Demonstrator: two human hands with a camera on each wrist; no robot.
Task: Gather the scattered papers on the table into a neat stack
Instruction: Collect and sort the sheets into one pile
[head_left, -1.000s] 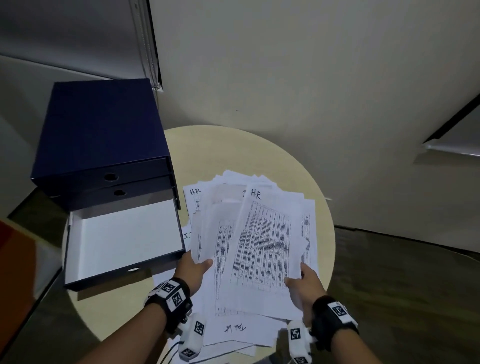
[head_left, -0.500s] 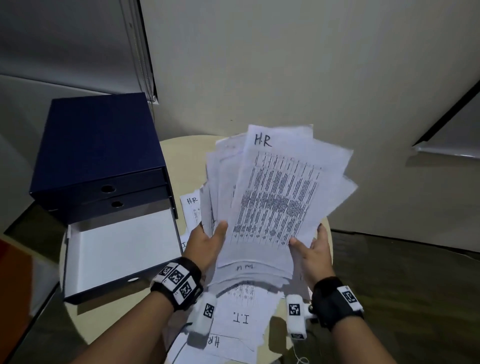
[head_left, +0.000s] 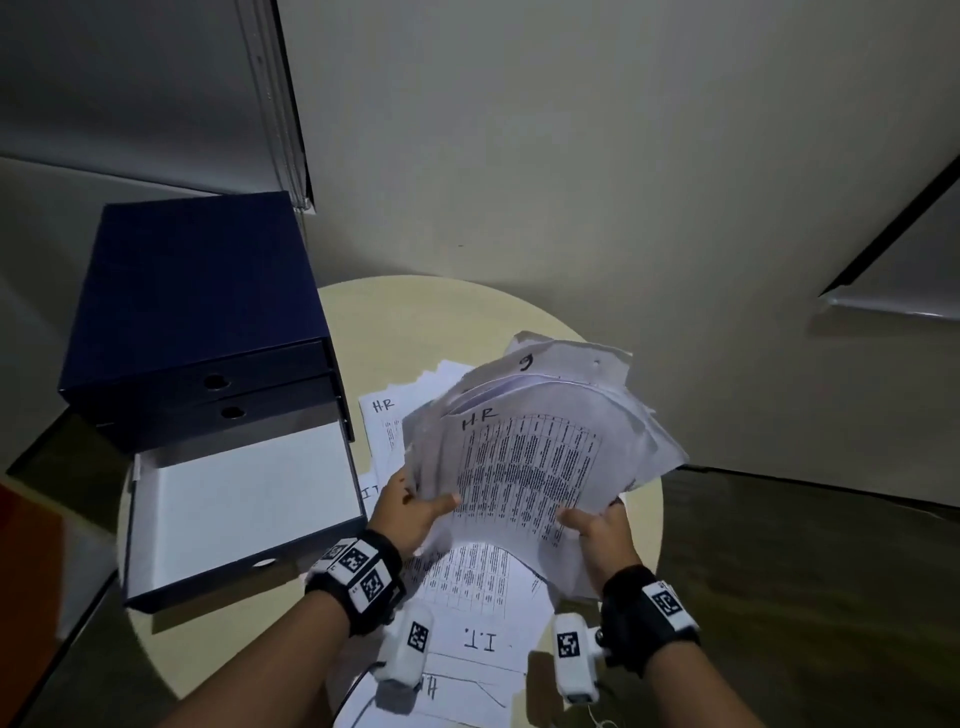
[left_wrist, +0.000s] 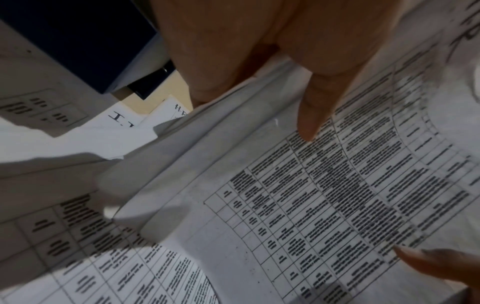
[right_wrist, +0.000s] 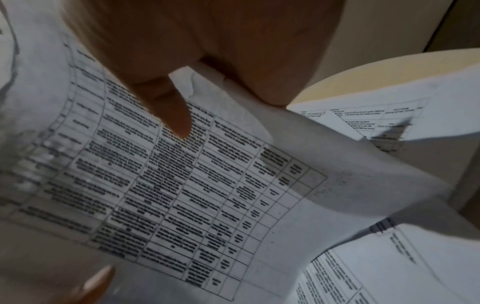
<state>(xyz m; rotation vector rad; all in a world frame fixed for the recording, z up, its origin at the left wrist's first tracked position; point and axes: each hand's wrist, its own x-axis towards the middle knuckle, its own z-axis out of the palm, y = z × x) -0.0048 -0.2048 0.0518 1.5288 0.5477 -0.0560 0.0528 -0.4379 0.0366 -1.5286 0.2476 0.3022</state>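
A loose bundle of printed papers (head_left: 530, 457), its top sheet a table headed "HR", is held up above the round table (head_left: 415, 317) and curls away from me. My left hand (head_left: 410, 506) grips its lower left edge, thumb on top (left_wrist: 309, 123). At the lower right edge my right hand (head_left: 597, 525) grips it the same way, thumb on the sheet (right_wrist: 171, 115). More sheets lie flat on the table: one marked "I.T." (head_left: 483, 639) below the bundle and one marked "HR" (head_left: 384, 415) to the left.
A dark blue drawer box (head_left: 197, 312) stands at the table's left, its bottom drawer (head_left: 244, 499) pulled out with a white inside. A wall rises just behind the table. Dark floor lies to the right.
Both hands lifted the bundle off the table a second ago. Since then it has dropped lower and tipped forward, its top curling away from me.
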